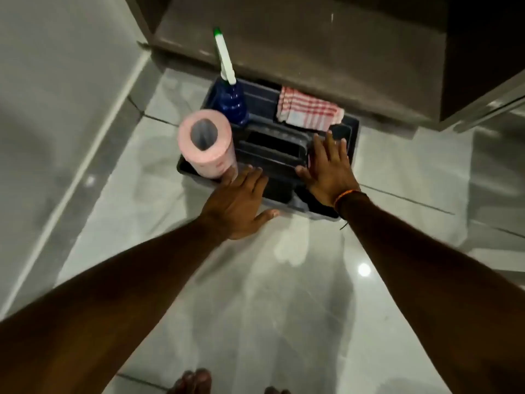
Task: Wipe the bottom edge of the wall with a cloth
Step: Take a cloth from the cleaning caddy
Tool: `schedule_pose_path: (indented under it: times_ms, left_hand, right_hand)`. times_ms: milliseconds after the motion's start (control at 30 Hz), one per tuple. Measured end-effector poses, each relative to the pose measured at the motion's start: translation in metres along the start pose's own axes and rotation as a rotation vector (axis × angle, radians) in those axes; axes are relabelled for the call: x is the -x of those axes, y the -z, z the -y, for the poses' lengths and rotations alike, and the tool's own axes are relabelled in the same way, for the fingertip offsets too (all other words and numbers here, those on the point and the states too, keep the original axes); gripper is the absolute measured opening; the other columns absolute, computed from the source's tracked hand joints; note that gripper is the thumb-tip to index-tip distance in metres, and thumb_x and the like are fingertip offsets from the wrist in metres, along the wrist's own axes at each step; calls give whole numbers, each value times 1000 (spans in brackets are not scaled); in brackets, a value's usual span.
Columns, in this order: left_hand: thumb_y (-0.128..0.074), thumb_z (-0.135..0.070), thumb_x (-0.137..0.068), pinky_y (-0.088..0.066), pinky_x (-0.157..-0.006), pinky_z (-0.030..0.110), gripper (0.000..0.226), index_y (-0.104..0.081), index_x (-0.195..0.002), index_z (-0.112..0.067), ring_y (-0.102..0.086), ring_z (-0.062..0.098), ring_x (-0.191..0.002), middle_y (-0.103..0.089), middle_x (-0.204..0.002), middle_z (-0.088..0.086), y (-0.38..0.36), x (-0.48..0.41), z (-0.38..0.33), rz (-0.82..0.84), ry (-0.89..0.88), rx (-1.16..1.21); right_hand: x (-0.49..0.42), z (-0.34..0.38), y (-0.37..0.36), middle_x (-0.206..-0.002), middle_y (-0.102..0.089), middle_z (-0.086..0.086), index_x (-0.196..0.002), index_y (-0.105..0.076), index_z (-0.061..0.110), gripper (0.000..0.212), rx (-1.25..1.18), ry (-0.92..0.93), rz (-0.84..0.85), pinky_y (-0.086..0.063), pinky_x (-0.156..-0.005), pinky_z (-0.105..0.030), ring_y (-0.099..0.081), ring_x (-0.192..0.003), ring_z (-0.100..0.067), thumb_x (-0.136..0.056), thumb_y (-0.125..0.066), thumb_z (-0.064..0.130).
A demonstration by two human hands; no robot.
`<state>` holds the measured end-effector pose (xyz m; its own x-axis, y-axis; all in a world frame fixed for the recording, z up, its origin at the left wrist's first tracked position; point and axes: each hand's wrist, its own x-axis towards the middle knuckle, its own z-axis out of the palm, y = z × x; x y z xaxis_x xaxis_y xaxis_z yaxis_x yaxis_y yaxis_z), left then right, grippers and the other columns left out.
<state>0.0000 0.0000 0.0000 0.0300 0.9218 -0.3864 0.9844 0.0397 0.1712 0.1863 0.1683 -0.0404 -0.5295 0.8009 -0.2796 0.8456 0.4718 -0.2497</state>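
Note:
A red-and-white checked cloth (309,112) lies folded in the far right corner of a dark caddy (353,137) on the floor. My left hand (241,203) hovers open over the caddy's near edge, fingers spread, close to the pink roll. My right hand (329,166) is open above the caddy's right side, its fingertips just short of the cloth. Neither hand holds anything. The grey wall (56,95) on the left meets the floor along a pale bottom edge (93,155).
A pink paper roll (208,146) stands upright in the caddy's left corner. Behind it is a blue spray bottle (231,100) with a white nozzle. A dark cabinet (312,46) rises right behind the caddy. Glossy floor tiles (284,294) stretch toward my bare feet (193,382).

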Motion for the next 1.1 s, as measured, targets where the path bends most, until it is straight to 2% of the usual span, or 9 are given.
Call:
schedule_pose_path:
  times_ms: [167, 300, 467, 567, 800, 900, 933, 1033, 1100]
  left_hand:
    - [-18, -73, -99, -7, -131, 53, 90, -25, -163, -10, -17, 33, -161, -27, -172, 13, -33, -8, 9, -22, 4, -45]
    - [-20, -72, -100, -2, -131, 51, 89, -21, -164, -11, -10, 32, -163, -20, -175, 12, -33, -13, 9, -20, 18, -43]
    - [-21, -71, -100, -2, -132, 50, 91, -14, -165, -9, -7, 32, -163, -14, -176, 14, -19, -10, 8, 11, 45, 23]
    - [-18, -71, -99, -3, -132, 49, 92, -12, -165, -7, -4, 31, -163, -11, -176, 15, -3, 1, 5, 6, 48, 77]
    - [-6, -79, -94, -10, -132, 51, 102, -20, -164, -5, -15, 35, -162, -22, -173, 19, 11, 65, 16, -15, 144, 168]
    - [-12, -76, -96, -12, -131, 51, 100, -24, -162, -2, -18, 36, -161, -25, -171, 21, 8, 106, 34, -26, 219, 176]
    - [-12, -75, -96, -14, -131, 52, 99, -28, -161, -1, -21, 37, -160, -28, -170, 22, 5, 118, 39, -43, 243, 184]
    - [-18, -73, -100, -19, -129, 53, 95, -38, -156, 1, -29, 40, -157, -37, -165, 24, -15, 163, 57, -126, 343, 218]
    - [-20, -72, -101, -16, -130, 51, 93, -35, -158, 0, -25, 38, -159, -34, -167, 23, -30, 190, 67, -138, 390, 235]
  right_hand:
    - [-11, 6, -22, -175, 4, -13, -166, -5, 19, 81, 52, -86, -64, -4, -128, -62, 7, -158, -49, -104, -51, 45]
    - [-6, 9, -17, -174, -5, -16, -165, -9, 13, 77, 36, -67, -67, -5, -128, -64, 4, -157, -52, -105, -55, 26]
    - [10, 8, 5, -167, -31, -17, -159, -33, 7, 63, -283, -29, -134, -20, -131, -55, -20, -158, -40, -99, -46, -5]
    - [25, 19, 20, -161, -42, -18, -155, -39, 6, 48, -500, -75, -200, -31, -127, -52, -36, -151, -36, -107, -40, 4]
    - [74, 67, 55, -163, -42, -14, -157, -36, 7, 46, -719, -115, -190, -33, -127, -48, -40, -151, -24, -112, -41, 16]
    - [90, 93, 67, -161, -42, -7, -157, -34, 2, 46, -734, -77, -175, -40, -117, -14, -46, -135, 10, -112, -40, 12]
    - [93, 100, 67, -161, -42, -9, -157, -35, 1, 47, -723, -53, -173, -38, -116, -11, -45, -136, 8, -112, -40, 11]
    - [104, 128, 55, -161, -46, -14, -156, -39, 3, 45, -702, 28, -165, -34, -126, -27, -44, -148, -19, -112, -41, 15]
    - [113, 148, 41, -159, -47, -15, -155, -39, 2, 44, -716, 63, -138, -38, -124, -32, -48, -146, -21, -112, -40, 12]
